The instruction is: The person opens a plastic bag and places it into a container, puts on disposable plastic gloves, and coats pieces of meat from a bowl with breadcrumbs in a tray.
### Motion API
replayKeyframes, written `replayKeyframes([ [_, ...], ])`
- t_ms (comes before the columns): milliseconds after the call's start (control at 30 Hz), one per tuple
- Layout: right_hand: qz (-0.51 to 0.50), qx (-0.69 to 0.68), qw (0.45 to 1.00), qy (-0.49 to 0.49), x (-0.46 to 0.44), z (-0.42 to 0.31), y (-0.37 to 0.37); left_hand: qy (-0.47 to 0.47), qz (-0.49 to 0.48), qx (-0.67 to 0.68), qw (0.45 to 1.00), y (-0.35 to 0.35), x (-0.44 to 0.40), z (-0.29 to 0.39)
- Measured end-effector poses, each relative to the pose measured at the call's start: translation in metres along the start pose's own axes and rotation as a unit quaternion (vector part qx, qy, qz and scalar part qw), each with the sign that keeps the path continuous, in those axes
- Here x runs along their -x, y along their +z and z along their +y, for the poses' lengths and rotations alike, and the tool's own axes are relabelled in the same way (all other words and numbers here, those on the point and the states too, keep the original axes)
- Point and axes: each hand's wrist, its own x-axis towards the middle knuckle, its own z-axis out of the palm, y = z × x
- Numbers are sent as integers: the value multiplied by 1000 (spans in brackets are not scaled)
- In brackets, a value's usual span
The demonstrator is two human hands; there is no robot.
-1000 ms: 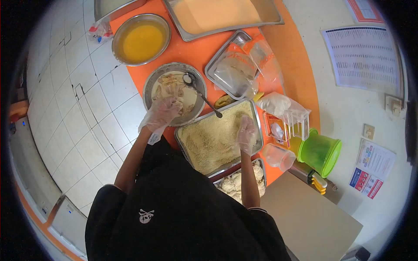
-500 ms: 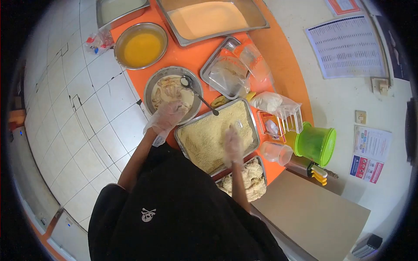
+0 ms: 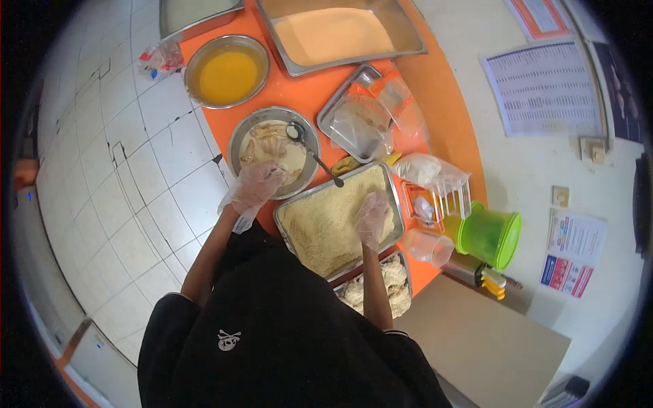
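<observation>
Top-left metal tray (image 3: pixel 205 26) partly beyond the upper edge, wall-sheet print (image 3: pixel 545 90) illegibly small

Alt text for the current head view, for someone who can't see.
A gloved left hand reaches into a metal bowl of pieces in pale liquid; the right hand is over a tray of crumbs, on an orange table.

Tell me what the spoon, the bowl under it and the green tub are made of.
Spoon: perhaps plastic, dark with slight gloss; coated metal is possible. Bowl: probably stainless steel, by its smooth grey sheen. Green tub: likely plastic, by its bright, smooth wall.
</observation>
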Motion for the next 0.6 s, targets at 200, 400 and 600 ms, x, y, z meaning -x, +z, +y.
replayKeyframes([
  [200,16,214,977,7,-8,18,27,-25,-31,-67,997,-3,-8,4],
  [400,-130,51,989,36,-20,6,3,-41,-18,-91,995,7,-13,-4],
  [600,-188,123,967,116,-27,31,12,-79,-70,-30,994,-3,-22,31],
])
